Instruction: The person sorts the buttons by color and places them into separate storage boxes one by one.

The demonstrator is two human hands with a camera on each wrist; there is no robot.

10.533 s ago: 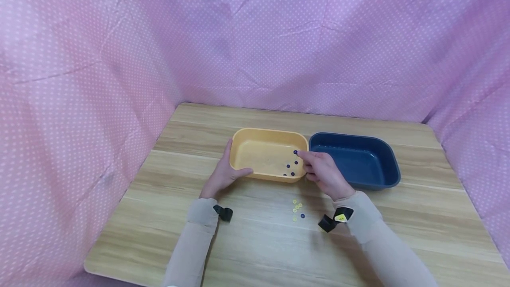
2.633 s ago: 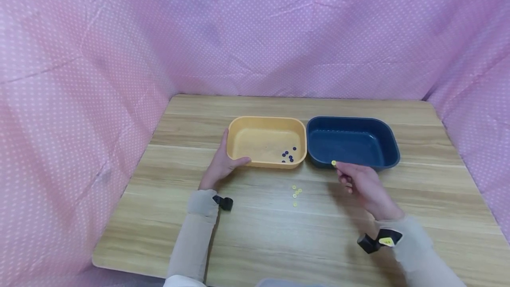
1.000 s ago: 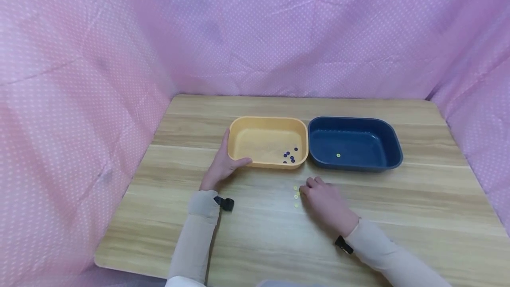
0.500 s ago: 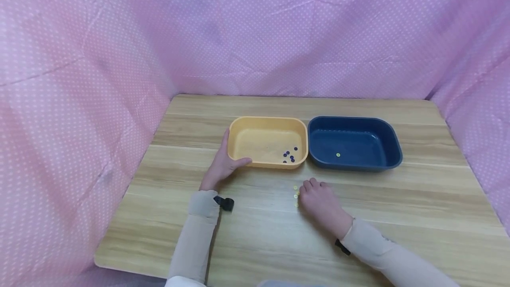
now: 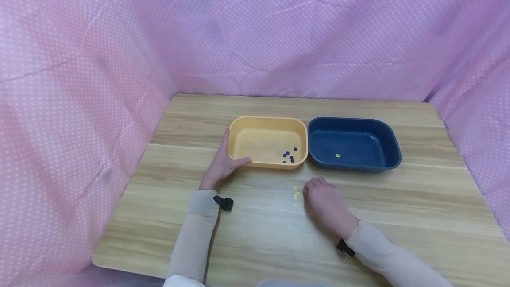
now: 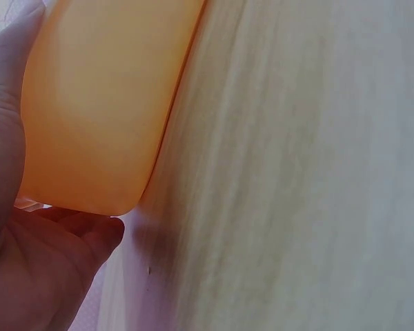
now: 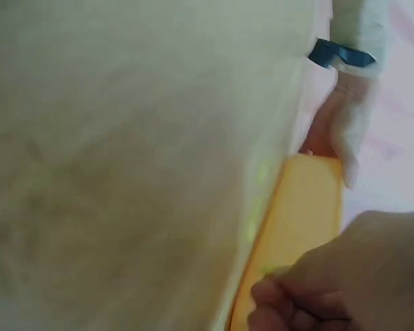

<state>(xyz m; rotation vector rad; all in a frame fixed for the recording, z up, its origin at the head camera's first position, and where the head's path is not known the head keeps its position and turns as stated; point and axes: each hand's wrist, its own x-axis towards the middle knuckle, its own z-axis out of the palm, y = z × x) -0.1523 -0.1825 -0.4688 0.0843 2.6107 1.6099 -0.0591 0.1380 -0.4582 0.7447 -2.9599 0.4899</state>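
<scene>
My left hand (image 5: pixel 220 166) grips the left end of a yellow plastic tray (image 5: pixel 268 119), thumb along its near side and fingers around the end. Several dark blue buttons (image 5: pixel 292 157) lie in this tray's right part. Over the table, my right hand (image 5: pixel 326 203) pinches a small yellow button (image 7: pixel 268 271) between thumb and forefinger, seen blurred in the right wrist view. Several other yellow buttons (image 5: pixel 295 205) lie just left of that hand. One more yellow button (image 5: pixel 338 156) is inside the dark blue tray (image 5: pixel 354 167).
Both trays stand side by side on a wooden table (image 5: pixel 255 242), their ends nearly touching. A pink dotted curtain (image 5: pixel 255 34) hangs behind and at the sides. A pale edge of something (image 5: pixel 288 283) shows at the bottom of the head view.
The right hand placed a dark blue button in the yellow tray earlier, then a yellow one in the blue tray. It has since picked another yellow button from the group and shifted slightly right.
</scene>
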